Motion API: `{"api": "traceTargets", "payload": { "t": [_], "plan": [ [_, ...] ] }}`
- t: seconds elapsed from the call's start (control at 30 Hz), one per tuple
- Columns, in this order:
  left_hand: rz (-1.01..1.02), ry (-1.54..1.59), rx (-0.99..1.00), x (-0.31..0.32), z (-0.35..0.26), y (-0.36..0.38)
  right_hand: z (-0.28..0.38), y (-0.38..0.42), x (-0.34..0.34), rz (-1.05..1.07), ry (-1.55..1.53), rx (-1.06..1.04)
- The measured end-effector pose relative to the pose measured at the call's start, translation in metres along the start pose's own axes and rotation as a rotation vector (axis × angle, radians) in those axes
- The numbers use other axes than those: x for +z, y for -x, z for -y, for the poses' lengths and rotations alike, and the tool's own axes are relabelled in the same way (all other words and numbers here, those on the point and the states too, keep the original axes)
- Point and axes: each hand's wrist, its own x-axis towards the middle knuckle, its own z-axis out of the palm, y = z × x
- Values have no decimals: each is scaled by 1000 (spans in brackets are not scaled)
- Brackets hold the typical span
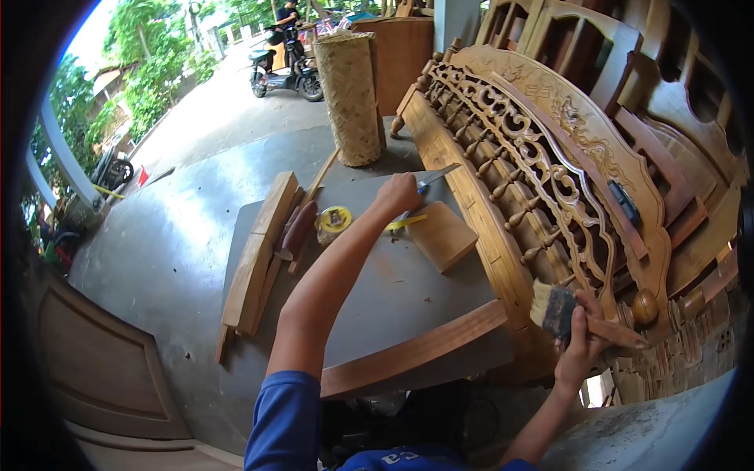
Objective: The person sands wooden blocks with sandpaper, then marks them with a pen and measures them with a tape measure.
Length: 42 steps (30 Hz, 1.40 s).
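Note:
My left hand [398,194] reaches far across the grey work surface, its fingers closed around a tool with a pointed metal blade [440,176]; the handle is mostly hidden. Beside it lie a yellow strip [406,222] and a wooden block [442,237]. In my right hand [577,337], at the lower right, is a wide paintbrush [559,310] with pale bristles and a wooden handle, held above the carved furniture's near end. Left of my left forearm are a yellow tape measure [335,220] and a dark rounded wooden handle [299,228].
Wooden bars [263,251] lie at the left of the surface, a curved wooden piece [416,345] along its near edge. A carved wooden headboard [550,141] leans at the right. Behind stand a rolled woven mat [349,102] and a motorbike [287,74] near another person [288,14].

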Motion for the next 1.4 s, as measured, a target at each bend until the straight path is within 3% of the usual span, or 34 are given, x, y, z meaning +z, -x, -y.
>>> {"api": "traceTargets", "payload": {
  "t": [0.07, 0.27, 0.57, 0.67, 0.77, 0.87, 0.97, 1.07, 1.17, 1.27, 1.33, 1.4],
  "plan": [
    [86, -21, 25, 5, 4, -4, -10, 2, -17, -52, -48, 61],
    [-26, -157, 103, 5, -7, 12, -36, 5, -30, -187, -120, 226],
    [55, 51, 50, 11, 8, 13, -52, 14, -28, -140, -81, 298],
    [67, 159, 209, 13, 19, 5, -54, 16, -29, -152, -76, 316],
    [203, 139, 383, -2, 26, 2, -54, 19, -31, -149, -57, 338],
    [136, -24, 458, -9, 27, 14, -53, 23, -31, -159, -35, 351],
    [253, -88, 287, -16, 18, 20, -53, 25, -32, -171, -45, 351],
    [329, 294, 88, -36, 19, 21, -50, 27, -35, -183, -45, 339],
    [36, 269, 305, -35, 32, 10, -49, 28, -42, -175, -33, 333],
    [216, 490, 273, -61, -6, 30, -55, 29, -46, -182, -24, 342],
    [141, 280, 336, -56, -29, 42, -57, 29, -42, -181, -26, 357],
    [309, 7, 170, -59, -62, 60, -55, 30, -38, -170, -33, 372]
  ]
}}
